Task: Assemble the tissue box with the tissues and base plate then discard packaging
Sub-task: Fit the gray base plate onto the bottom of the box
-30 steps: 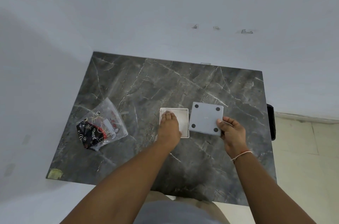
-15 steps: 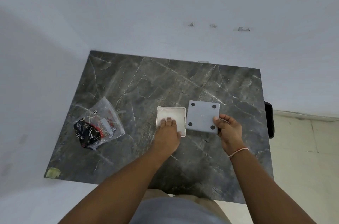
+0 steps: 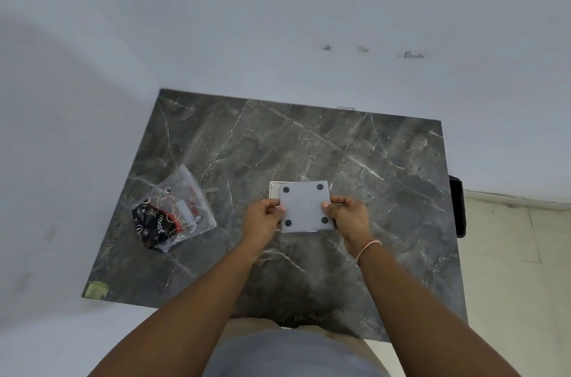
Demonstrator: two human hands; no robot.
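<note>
A grey square base plate (image 3: pixel 304 208) with black round pads at its corners is held over the white tissue box (image 3: pixel 275 188), covering nearly all of it; only the box's far and left rim shows. My left hand (image 3: pixel 262 217) pinches the plate's left edge. My right hand (image 3: pixel 349 216) pinches its right edge. Whether the plate sits in the box or hovers just above it is unclear. A clear plastic packaging bag (image 3: pixel 173 213) with black and red printed contents lies on the table to the left.
The dark marble-pattern table (image 3: pixel 309 145) stands in a corner, with white walls behind and to the left. A black object (image 3: pixel 458 206) hangs off the table's right edge. A yellowish sticker (image 3: pixel 96 289) marks the front left corner. Tiled floor lies to the right.
My right hand carried the base plate leftward from beside the box to over it. My left hand left the box's inside and took the plate's left edge.
</note>
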